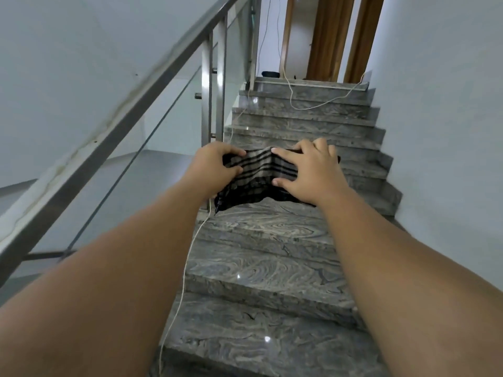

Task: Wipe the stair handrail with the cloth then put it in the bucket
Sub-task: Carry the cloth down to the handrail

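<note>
Both hands, left hand [217,165] and right hand [304,170], hold the striped cloth [258,172] stretched between clenched fingers [284,155] above the marble stair steps [261,268], probably folding it into a pad. The steel handrail [130,115] runs unwiped along the stairs' left edge; no bucket is visible.

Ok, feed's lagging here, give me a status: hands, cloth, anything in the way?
Left hand and right hand both gripping cloth. Handrail untouched. Cord trailing on stairs. No bucket visible.

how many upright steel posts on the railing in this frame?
3. Two square brushed-steel posts stand side by side mid-flight, left post and right post; a third post stands at the top landing. Others below may be out of view.
</note>
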